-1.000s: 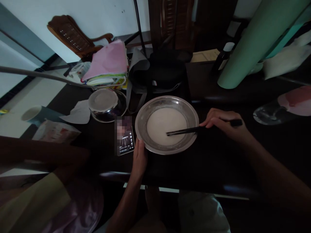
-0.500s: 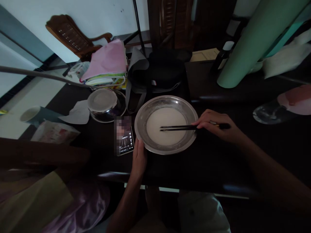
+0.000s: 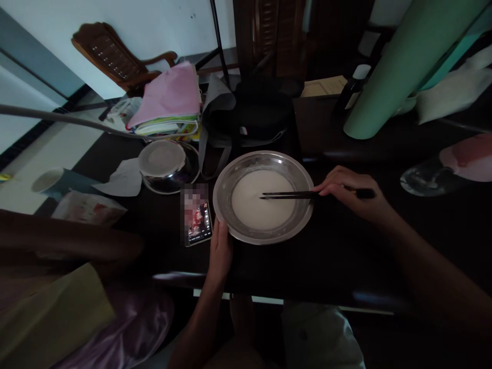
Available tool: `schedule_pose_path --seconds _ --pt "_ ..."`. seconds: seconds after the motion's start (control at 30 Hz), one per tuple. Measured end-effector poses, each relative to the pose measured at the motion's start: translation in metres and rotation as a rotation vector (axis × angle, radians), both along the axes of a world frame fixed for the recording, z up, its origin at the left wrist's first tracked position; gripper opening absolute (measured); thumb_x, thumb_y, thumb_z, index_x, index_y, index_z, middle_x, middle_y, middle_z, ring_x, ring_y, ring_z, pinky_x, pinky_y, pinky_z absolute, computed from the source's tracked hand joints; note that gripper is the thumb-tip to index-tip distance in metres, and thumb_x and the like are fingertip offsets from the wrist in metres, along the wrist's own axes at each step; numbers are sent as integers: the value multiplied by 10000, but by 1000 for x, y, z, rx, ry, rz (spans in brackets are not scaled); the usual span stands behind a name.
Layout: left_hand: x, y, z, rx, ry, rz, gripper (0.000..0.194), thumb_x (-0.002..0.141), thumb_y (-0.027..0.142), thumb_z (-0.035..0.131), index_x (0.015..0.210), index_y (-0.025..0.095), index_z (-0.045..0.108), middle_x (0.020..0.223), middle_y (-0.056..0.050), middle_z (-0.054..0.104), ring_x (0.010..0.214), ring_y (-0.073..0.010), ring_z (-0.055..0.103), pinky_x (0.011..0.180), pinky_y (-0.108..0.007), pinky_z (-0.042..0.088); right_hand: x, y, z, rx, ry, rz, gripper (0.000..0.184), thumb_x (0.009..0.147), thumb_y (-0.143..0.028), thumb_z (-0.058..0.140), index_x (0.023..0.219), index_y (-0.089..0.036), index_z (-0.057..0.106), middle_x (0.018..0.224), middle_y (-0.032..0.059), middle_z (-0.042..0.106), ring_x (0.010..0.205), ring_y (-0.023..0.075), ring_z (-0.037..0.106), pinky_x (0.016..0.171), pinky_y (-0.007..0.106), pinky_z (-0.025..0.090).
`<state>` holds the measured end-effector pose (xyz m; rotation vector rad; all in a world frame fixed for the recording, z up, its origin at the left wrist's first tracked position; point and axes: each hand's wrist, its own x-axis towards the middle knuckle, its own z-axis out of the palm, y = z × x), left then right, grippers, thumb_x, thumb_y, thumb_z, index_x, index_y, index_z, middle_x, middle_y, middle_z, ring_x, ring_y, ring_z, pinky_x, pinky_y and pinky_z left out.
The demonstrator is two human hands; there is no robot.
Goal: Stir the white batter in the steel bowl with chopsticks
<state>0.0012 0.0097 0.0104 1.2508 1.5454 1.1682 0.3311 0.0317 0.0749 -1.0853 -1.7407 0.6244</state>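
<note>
A wide metal bowl (image 3: 221, 192) stands on the dark table, with a smooth white batter-like liquid (image 3: 261, 212) in its bottom. My left hand (image 3: 222, 248) holds the bowl's lower left rim, some of its fingers hidden against the side. In my right hand (image 3: 351, 192), a pair of dark chopsticks (image 3: 288, 195) is gripped near the thick ends. They reach over the right rim, their tips at the middle of the white liquid. A phone (image 3: 198, 220) with a lit, partly blurred screen lies just left of the bowl.
An overturned metal bowl (image 3: 165, 159) sits at the back left, near a blue cup (image 3: 57, 182). Behind are a black bag (image 3: 261, 113) and stacked papers under a pink sheet (image 3: 169, 97). A green cylinder (image 3: 380, 92) stands right. Another person's arm (image 3: 69, 236) is at left.
My right hand has shifted slightly right and up, bringing the chopstick tips the same way through the liquid. The phone's picture has changed. My left hand and the bowl stay put.
</note>
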Motion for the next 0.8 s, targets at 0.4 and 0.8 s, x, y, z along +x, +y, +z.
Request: schedule_pose_path --seconds 0.4,0.8 --pt "-1 -1 -3 -1 -47 -21 519 1057 490 459 1434 186 645 1582 -117 600 1544 -292 471 1314 -424 309 -1 0 0 -24 18 8 259 998 -419 680 795 -312 801 856 31 819 799 241 722 724 429 571" --pt "2 -1 1 34 -10 -12 468 1037 429 524 1417 202 673 1557 -100 629 1615 -300 363 1339 -447 267 3 0 1 -11 18 25 262 1009 -386 670 798 -298 797 852 38 813 794 229 726 722 416 570"
